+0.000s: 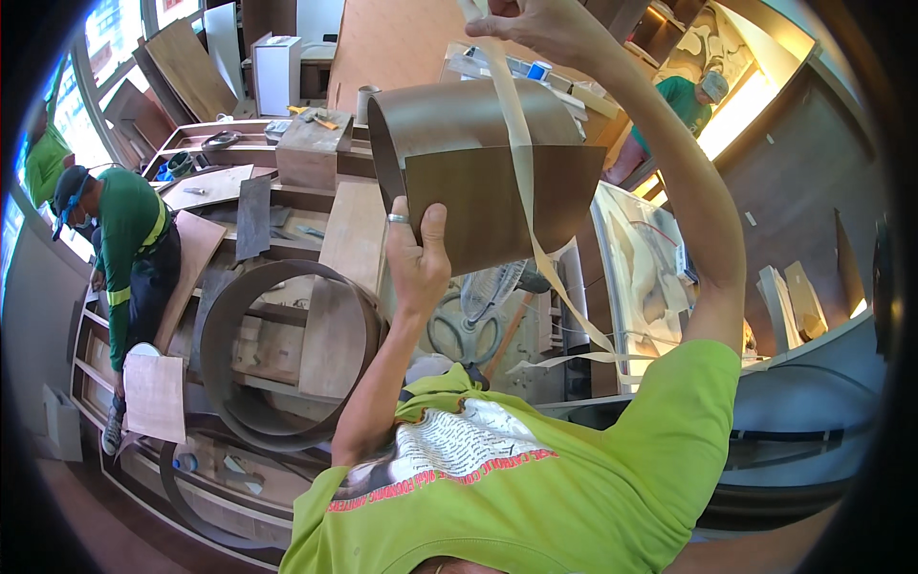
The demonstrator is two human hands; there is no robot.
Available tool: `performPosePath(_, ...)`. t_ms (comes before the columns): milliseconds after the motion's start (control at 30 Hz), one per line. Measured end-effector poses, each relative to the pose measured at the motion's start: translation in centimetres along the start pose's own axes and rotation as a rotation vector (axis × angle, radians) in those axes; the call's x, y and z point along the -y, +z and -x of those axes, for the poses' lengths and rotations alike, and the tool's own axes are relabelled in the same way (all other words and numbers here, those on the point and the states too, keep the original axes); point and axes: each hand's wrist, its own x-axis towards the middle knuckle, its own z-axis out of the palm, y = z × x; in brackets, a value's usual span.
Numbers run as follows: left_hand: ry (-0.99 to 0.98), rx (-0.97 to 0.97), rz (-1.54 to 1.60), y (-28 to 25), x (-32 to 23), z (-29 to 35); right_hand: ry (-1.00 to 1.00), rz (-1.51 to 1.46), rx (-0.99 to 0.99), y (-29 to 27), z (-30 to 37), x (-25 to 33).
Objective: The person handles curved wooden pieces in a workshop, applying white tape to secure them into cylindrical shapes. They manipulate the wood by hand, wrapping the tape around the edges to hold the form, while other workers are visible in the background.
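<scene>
My left hand [419, 251] grips the lower left edge of a curled brown sheet [488, 191], with a ring on one finger and the thumb in front. The sheet looks like veneer or laminate, bent round on itself with one end overlapping. Raised at the top of the view, my right hand [540, 27] pinches the upper part of a long cream strip [516, 129]. That strip hangs down across the front of the sheet. Its lower end trails and twists past my right side, near my green shirt.
A large brown hoop [215, 354] stands on the wooden framework at left. A co-worker in green [134, 220] bends over at far left; another [674, 115] is at upper right. A fan [490, 292] stands below the sheet. Boards [344, 239] and tools [320, 119] lie about.
</scene>
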Motion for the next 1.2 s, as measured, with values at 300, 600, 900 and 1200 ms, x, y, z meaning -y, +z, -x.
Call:
performPosePath(300, -0.03, -0.038, 0.025, -0.9, -1.2, 1.1, 0.012, -0.138, 0.227, 6.3, -0.5, -8.0)
performPosePath(600, 0.061, -0.016, -0.061, -2.6, -2.3, 1.8, 0.199, -0.326, 0.308, 9.5, 1.1, -9.9)
performPosePath(900, -0.083, 0.071, -0.011, -2.9, -2.0, 3.7, 0.163, -0.013, 0.344, 13.0, 0.5, -15.1)
performPosePath(1200, -0.17, -0.072, 0.105, -2.6, 0.3, 1.7, -0.176, 0.12, -0.283, 5.0, 8.5, -2.9)
